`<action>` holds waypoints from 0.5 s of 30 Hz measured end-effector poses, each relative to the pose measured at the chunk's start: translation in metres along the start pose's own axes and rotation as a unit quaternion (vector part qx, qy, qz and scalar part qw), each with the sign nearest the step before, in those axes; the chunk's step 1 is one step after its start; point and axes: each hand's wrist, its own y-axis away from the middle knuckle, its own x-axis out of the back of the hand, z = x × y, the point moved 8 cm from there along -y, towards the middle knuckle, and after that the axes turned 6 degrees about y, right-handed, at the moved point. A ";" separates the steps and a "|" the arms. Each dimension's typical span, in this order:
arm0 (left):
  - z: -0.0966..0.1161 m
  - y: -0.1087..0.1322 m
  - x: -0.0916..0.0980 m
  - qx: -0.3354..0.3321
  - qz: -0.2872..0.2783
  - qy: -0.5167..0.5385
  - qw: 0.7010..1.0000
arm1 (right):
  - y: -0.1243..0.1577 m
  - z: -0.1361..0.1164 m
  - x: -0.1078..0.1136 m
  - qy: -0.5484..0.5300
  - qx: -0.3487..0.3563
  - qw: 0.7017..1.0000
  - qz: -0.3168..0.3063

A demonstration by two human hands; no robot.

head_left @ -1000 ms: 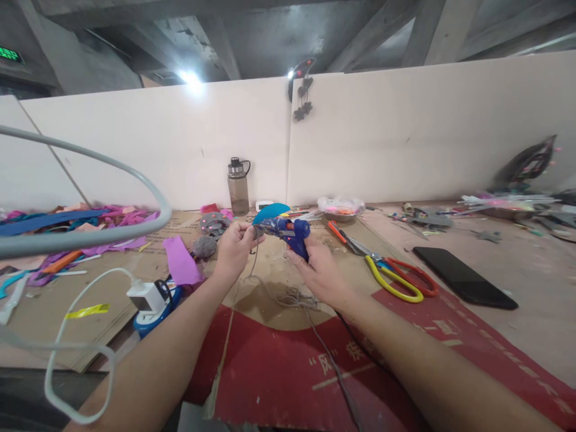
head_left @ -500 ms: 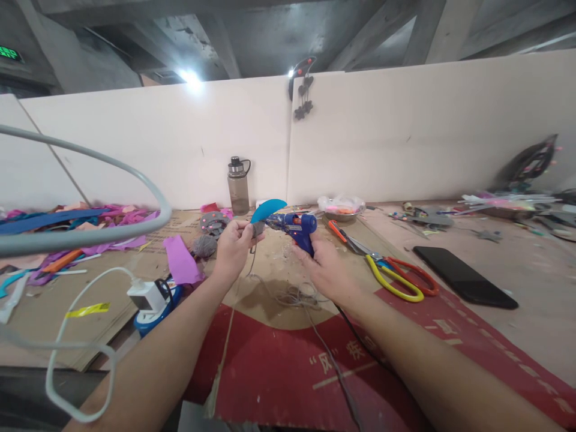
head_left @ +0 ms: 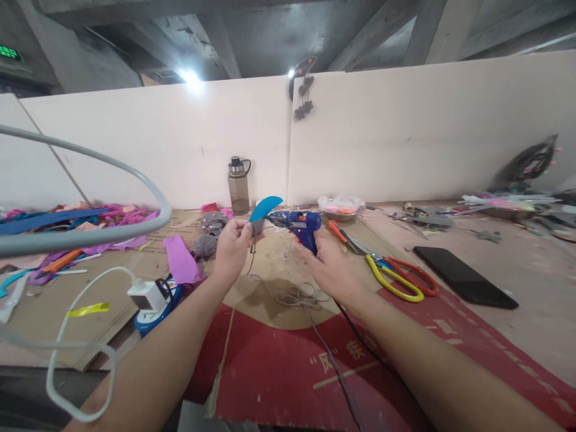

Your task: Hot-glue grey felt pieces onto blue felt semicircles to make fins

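Observation:
My left hand (head_left: 234,243) is closed on a blue curved piece (head_left: 266,207), partly wrapped in grey yarn at its lower end. My right hand (head_left: 330,264) grips a blue glue gun (head_left: 305,228) by its handle, the nozzle pointing left at the wrapped part. Whether the nozzle touches the piece I cannot tell. From my left hand a grey strand runs down to loose coils of yarn (head_left: 299,295) on the cardboard. A black cord trails from the gun beneath my right forearm.
Scissors (head_left: 396,276) with yellow and red handles, an orange cutter (head_left: 337,230) and a phone (head_left: 463,276) lie right. A bottle (head_left: 238,189) stands behind. At left are a charger plug (head_left: 146,297), a purple scrap (head_left: 182,261) and a grey looping tube (head_left: 135,174) close to the camera.
The glue gun has shifted slightly right and up with my right hand. The blue piece has tilted a little more steeply and moved slightly left in my left hand.

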 end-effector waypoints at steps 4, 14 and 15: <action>0.001 0.000 -0.001 -0.009 -0.008 0.016 1.000 | 0.000 0.001 0.002 -0.004 -0.005 1.000 0.008; -0.010 -0.004 0.005 0.018 0.007 0.065 0.998 | -0.006 0.056 -0.018 -0.134 -0.181 0.973 -0.040; -0.009 -0.004 0.004 0.015 0.006 0.061 0.998 | -0.006 0.065 -0.025 -0.163 -0.208 0.962 -0.064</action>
